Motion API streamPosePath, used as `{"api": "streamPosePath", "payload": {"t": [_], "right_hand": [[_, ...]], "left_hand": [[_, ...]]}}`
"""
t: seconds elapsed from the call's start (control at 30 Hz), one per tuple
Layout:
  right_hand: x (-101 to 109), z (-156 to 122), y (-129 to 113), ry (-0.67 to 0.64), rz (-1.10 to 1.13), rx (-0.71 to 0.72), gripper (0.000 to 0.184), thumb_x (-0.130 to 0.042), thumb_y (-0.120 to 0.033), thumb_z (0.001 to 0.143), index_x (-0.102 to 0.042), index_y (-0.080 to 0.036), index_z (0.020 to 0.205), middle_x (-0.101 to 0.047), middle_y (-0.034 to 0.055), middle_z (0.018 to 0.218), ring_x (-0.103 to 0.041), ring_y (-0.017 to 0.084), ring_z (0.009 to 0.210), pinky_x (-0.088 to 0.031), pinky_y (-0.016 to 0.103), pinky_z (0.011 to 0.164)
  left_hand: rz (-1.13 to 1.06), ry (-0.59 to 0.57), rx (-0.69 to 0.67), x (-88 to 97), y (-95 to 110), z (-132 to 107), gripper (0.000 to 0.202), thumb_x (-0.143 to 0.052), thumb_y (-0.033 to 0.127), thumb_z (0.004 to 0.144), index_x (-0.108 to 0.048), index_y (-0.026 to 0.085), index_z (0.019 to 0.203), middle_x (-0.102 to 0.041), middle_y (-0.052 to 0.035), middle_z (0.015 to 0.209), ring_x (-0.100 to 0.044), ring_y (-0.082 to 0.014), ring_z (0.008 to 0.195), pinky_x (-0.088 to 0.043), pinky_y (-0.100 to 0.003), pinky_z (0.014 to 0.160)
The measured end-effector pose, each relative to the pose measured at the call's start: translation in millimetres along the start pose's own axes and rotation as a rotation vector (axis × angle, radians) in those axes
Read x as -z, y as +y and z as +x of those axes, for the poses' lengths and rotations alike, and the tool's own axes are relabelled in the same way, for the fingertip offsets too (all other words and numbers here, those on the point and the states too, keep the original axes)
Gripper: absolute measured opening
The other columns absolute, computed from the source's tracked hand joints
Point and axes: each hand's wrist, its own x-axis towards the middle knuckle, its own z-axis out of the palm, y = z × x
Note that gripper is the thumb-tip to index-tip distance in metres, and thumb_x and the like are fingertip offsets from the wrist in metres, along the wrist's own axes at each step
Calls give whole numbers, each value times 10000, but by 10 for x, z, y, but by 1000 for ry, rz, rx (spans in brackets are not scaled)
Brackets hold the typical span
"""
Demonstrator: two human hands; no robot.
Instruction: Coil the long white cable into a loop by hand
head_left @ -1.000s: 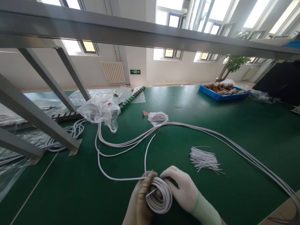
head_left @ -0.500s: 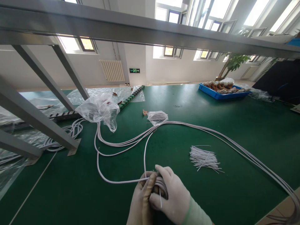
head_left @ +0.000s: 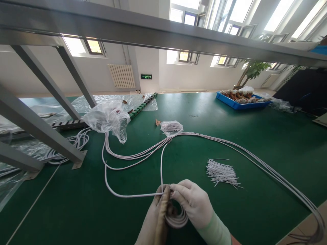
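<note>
No brand or label is readable on the worktop (head_left: 194, 160); the only sign is a green exit sign (head_left: 146, 76) on the far wall, too small to read. At the near edge, the left hand (head_left: 155, 217) and right hand (head_left: 192, 202), both gloved, have fingers pinching a white cable coil (head_left: 176, 219), its free end looping left. A pile of white ties (head_left: 222, 173) lies just right. Bare green worktop stretches toward the blue tray (head_left: 240, 102) at the far right corner.

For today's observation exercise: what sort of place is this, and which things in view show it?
Probably a cable-assembly workshop: a green work table strewn with long white cables, a pile of white ties, and a blue parts tray.
</note>
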Motion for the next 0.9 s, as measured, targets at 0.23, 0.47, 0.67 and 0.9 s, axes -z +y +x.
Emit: {"api": "streamPosePath", "payload": {"t": [0.23, 0.47, 0.67, 0.9], "right_hand": [[59, 75, -2, -50, 88, -151, 381, -530, -452, 1055, -815, -200, 1035, -700, 87, 874, -686, 213, 778, -591, 308, 690], [86, 134, -99, -19, 200, -281, 434, -616, -547, 990, -837, -185, 898, -698, 76, 797, -672, 202, 709, -573, 300, 623], [238, 182, 110, 133, 511, -361, 601, -391, -628, 1060, -744, -146, 1125, -732, 110, 933, -708, 213, 765, -606, 346, 690], [346, 109, 52, -167, 451, -303, 279, -555, -375, 1032, -735, -168, 981, -681, 53, 883, -680, 186, 729, -574, 312, 667]], "left_hand": [[-299, -98, 235, -185, 160, -14, 439, -877, 493, 722, -679, 226, 1009, -679, -11, 763, -605, -162, 611, -486, -268, 568], [-363, -76, 326, -271, 392, -22, 479, -990, 278, 591, -659, 191, 926, -685, 28, 740, -601, -125, 642, -471, -227, 619], [-331, -71, 334, -253, 441, -72, 424, -929, 415, 683, -650, 187, 907, -628, 30, 638, -508, -87, 514, -361, -192, 504], [-365, -59, 329, -231, 490, -149, 398, -886, 441, 724, -664, 196, 945, -587, 25, 663, -469, -92, 555, -370, -207, 547]]}}
